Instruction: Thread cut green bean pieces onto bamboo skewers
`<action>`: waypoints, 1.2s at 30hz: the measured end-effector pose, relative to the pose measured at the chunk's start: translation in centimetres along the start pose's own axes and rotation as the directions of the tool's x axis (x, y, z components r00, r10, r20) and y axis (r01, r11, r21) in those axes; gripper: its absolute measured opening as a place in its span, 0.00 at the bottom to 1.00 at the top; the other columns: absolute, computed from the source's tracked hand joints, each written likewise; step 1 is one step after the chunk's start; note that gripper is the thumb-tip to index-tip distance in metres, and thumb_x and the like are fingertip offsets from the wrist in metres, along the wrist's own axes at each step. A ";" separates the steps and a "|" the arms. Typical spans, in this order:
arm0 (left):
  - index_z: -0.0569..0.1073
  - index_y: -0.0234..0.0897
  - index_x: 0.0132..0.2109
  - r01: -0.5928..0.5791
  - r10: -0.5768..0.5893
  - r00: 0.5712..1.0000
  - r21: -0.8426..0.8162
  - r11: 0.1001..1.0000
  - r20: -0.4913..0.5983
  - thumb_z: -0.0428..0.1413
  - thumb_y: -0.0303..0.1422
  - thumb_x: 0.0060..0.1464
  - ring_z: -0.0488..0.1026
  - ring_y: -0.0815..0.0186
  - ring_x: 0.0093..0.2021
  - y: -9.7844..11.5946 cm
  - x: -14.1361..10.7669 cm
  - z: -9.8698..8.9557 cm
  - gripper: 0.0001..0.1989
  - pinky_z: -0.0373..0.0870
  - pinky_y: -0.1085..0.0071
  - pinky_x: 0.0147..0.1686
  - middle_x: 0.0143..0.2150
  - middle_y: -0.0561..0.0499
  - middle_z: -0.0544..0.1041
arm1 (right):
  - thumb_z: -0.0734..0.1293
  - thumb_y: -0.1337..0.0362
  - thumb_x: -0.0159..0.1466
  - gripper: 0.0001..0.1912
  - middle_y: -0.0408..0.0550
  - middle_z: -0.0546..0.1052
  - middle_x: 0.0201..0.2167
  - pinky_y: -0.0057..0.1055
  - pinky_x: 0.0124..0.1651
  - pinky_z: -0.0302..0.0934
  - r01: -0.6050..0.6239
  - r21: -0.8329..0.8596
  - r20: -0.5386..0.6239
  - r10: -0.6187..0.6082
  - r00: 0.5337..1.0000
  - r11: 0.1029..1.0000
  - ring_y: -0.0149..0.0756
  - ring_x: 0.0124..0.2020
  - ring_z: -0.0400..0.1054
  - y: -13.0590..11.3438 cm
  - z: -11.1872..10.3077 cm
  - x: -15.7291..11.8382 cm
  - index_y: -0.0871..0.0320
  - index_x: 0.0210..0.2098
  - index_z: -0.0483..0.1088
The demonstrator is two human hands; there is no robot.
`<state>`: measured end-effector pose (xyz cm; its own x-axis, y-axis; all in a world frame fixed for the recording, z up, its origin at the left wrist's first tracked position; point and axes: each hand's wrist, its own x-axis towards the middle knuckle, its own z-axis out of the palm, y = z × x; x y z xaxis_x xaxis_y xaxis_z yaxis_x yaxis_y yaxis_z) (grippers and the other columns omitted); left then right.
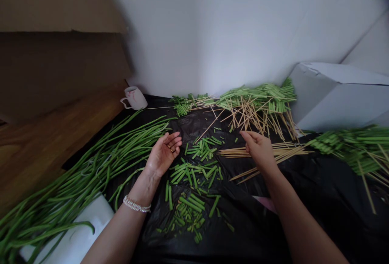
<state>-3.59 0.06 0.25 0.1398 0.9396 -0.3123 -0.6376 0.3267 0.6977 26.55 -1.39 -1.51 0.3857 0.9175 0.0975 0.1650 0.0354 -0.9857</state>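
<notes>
My left hand [165,150] is open, palm turned up, fingers stretched out; it wears a ring and a beaded bracelet. It is beside the tips of the long green beans [121,146] and holds nothing. My right hand [258,146] is closed in a pinch above loose bamboo skewers [234,152]; whatever its fingertips hold, if anything, is too small to make out. Between and below the hands, short cut bean pieces [194,172] lie scattered in loose heaps on black plastic sheeting [243,223].
Skewers threaded with bean pieces are piled at the back [258,95], with another pile [349,146] at the right. A white mug [135,98] stands back left. A white box [340,93] is at right, a white container [82,231] under the beans. A pale wall closes the back.
</notes>
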 end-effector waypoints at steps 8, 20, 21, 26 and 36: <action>0.77 0.29 0.43 0.025 -0.025 1.000 0.014 1.000 0.000 0.51 0.33 0.59 0.76 0.69 0.32 -0.4 0.0 0.2 0.13 0.73 0.75 0.30 0.34 0.46 0.79 | 0.71 0.50 0.48 0.37 0.42 0.74 0.29 0.27 0.22 0.59 0.063 0.068 -0.091 -0.057 0.994 0.996 0.29 0.20 0.66 1.4 -0.5 1.1 0.58 0.53 0.62; 0.78 0.31 0.39 0.040 -0.038 0.999 0.081 0.996 -0.029 0.55 0.33 0.56 0.74 0.72 0.31 -0.8 0.1 0.3 0.11 0.70 0.77 0.30 0.32 0.47 0.78 | 0.56 0.53 0.66 0.18 0.41 0.68 0.20 0.28 0.31 0.53 0.483 -0.524 0.036 -0.549 0.835 0.702 0.29 0.23 0.60 -1.7 -0.2 -2.3 0.55 0.26 0.66; 0.78 0.31 0.39 0.035 -0.031 0.999 0.105 0.994 -0.040 0.55 0.33 0.55 0.73 0.72 0.31 -0.8 0.2 0.2 0.10 0.70 0.78 0.30 0.32 0.47 0.78 | 0.57 0.53 0.66 0.18 0.41 0.68 0.20 0.28 0.31 0.51 0.536 -0.550 0.184 -0.533 0.826 0.640 0.29 0.23 0.60 -1.6 0.0 -2.4 0.55 0.23 0.65; 0.79 0.32 0.38 -0.047 0.060 0.998 0.319 0.947 -0.030 0.61 0.31 0.48 0.73 0.72 0.31 -1.4 0.2 0.1 0.09 0.67 0.78 0.31 0.32 0.49 0.78 | 0.61 0.62 0.63 0.11 0.43 0.73 0.25 0.29 0.33 0.49 0.653 -0.666 0.564 -0.328 0.758 0.362 0.33 0.31 0.63 -0.9 0.2 -1.7 0.55 0.27 0.70; 0.79 0.34 0.38 -0.130 0.134 0.991 0.504 0.854 0.029 0.63 0.38 0.46 0.72 0.69 0.33 -1.8 -0.2 0.2 0.13 0.64 0.75 0.33 0.34 0.47 0.78 | 0.61 0.71 0.61 0.09 0.49 0.73 0.28 0.32 0.36 0.47 0.683 -0.723 0.645 -0.251 0.722 0.106 0.37 0.35 0.60 1.0 0.0 -1.1 0.57 0.26 0.70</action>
<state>-2.27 -0.70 -0.82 0.0748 0.9775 -0.1974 -0.1805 0.2080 0.9613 26.33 -2.35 -2.60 -0.3488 0.9087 0.2294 0.9369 0.3442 0.0612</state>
